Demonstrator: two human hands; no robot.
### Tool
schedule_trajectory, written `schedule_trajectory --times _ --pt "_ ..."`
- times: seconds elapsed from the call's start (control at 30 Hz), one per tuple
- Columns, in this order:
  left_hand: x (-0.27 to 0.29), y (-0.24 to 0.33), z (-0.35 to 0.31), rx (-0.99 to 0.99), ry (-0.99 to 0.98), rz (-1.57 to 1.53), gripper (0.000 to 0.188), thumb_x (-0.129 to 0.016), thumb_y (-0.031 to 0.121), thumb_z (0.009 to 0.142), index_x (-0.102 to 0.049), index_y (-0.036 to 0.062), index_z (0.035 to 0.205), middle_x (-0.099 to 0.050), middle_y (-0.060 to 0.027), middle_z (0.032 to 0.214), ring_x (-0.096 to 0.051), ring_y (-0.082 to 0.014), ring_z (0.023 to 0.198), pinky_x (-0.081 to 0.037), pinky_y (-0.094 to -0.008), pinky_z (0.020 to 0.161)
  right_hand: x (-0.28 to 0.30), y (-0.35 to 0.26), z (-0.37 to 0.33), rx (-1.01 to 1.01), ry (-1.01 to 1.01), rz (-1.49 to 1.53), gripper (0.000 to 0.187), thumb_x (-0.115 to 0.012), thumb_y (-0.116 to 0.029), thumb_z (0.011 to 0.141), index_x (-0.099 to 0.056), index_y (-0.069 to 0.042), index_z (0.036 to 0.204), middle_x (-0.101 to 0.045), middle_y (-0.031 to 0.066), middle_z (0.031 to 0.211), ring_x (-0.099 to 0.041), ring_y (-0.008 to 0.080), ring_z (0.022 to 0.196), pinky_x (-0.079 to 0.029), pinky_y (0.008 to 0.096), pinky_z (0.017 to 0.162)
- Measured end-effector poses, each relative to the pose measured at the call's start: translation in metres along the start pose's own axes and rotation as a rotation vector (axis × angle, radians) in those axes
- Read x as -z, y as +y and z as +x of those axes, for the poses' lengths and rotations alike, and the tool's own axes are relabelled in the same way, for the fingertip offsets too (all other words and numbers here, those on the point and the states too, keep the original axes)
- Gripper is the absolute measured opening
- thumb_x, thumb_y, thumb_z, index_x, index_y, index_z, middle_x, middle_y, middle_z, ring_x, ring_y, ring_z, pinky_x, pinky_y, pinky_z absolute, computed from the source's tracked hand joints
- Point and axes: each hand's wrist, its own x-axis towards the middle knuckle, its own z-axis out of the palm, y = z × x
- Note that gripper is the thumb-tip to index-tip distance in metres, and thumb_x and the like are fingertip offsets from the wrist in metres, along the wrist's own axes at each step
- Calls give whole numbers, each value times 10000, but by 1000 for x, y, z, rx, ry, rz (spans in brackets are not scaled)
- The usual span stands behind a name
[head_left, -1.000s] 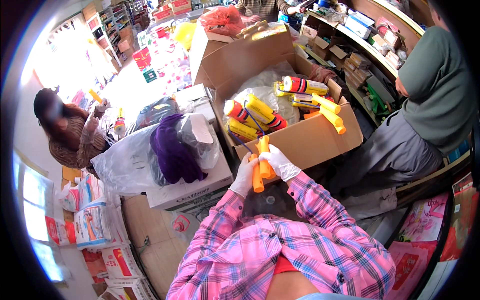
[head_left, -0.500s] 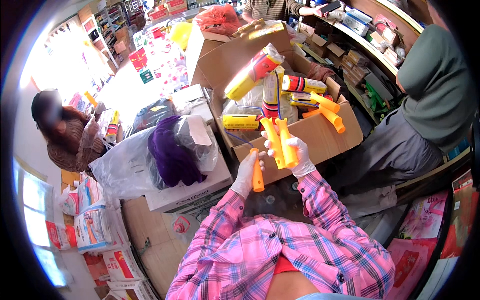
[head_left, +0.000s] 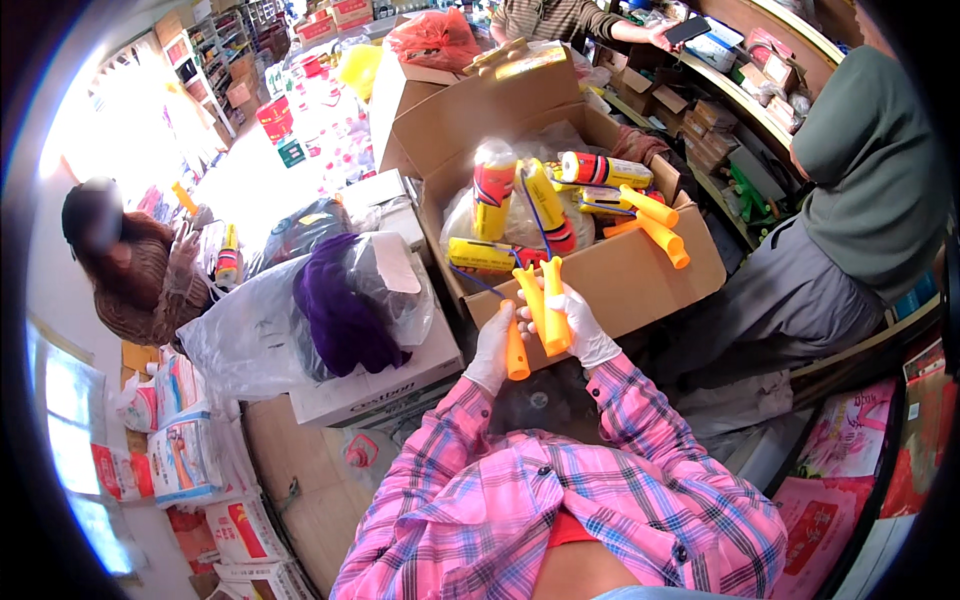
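Note:
My left hand (head_left: 488,352), in a white glove, is closed round the orange handle of one paint roller (head_left: 516,352). Its blue wire frame bends to a yellow-wrapped roller head (head_left: 480,254) lying sideways. My gloved right hand (head_left: 585,330) grips two more orange handles (head_left: 553,318) side by side; the wrapped heads of these paint rollers (head_left: 493,195) stand up over the open cardboard box (head_left: 580,315). Both hands are at the box's near edge, close together. More wrapped paint rollers (head_left: 608,170) lie at the box's right, with orange handles (head_left: 662,238) hanging over its rim.
Left of the box, a purple cloth (head_left: 345,305) and clear plastic lie on a white carton (head_left: 385,375). A person in grey-green (head_left: 870,150) sits at the right. Another person (head_left: 140,275) is at the left, and one at the back holds a phone (head_left: 687,30). Shelves line the right wall.
My right hand has moved slightly down and left, bringing its two handles nearer my left hand. One roller head has swung from slanted to upright. The person at the back has extended the phone further.

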Motion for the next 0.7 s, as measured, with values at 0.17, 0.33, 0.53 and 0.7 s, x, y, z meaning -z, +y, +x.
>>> schedule_trajectory --times 0.17,0.33,0.53,0.7 --pt "-4 3 -1 -88 3 -42 255 -561 286 965 -542 53 1066 -582 -16 844 -515 -107 629 -481 -240 537 -7 9 -1 374 247 -858 543 -615 -54 774 -399 -7 1270 -534 153 1106 -579 260 999 -504 365 824" --pt "-11 11 -4 -201 -6 115 212 -626 223 921 -578 56 1042 -596 -20 844 -527 -102 647 -482 -246 540 -11 14 -6 467 342 -1007 574 -638 -48 721 -401 22 1238 -536 194 1115 -567 310 1009 -473 369 860" --pt "-4 1 27 -144 81 251 179 -652 140 849 -589 56 994 -600 -29 823 -570 -137 710 -499 -293 638 3 30 -3 337 347 -1070 480 -639 -84 746 -459 27 1177 -579 216 1073 -583 345 1021 -475 403 873" --pt "4 -9 28 83 -95 -95 259 -580 171 922 -512 79 1154 -616 -88 1005 -627 -264 905 -532 -422 809 18 46 -3 185 352 -993 493 -643 -114 744 -460 64 1166 -601 231 1055 -612 350 1011 -489 421 871"
